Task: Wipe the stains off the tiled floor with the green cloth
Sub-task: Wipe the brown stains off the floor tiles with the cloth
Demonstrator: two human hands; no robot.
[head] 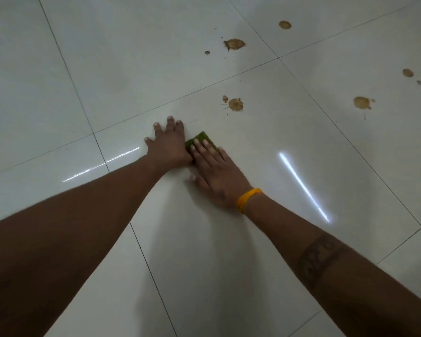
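Both hands low on the tiled floor [58,69], several stains left.

Left hand [168,144] lies flat, fingers spread; beside it the right hand [214,171] presses flat on the green cloth [202,138], a small folded pad. Ahead and rightward, brown splattered stains [235,104] remain unwiped; the job looks barely begun.

Glossy tiled floor [58,69]: brown stains [236,104], green cloth [202,138]

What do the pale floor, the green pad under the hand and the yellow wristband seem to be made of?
Pale tiled floor: glossy glazed tile, mirroring light streaks. Green cloth under the right hand: fuzzy, matte, possibly a scouring pad. Yellow wristband: smooth, probably silicone or thread.
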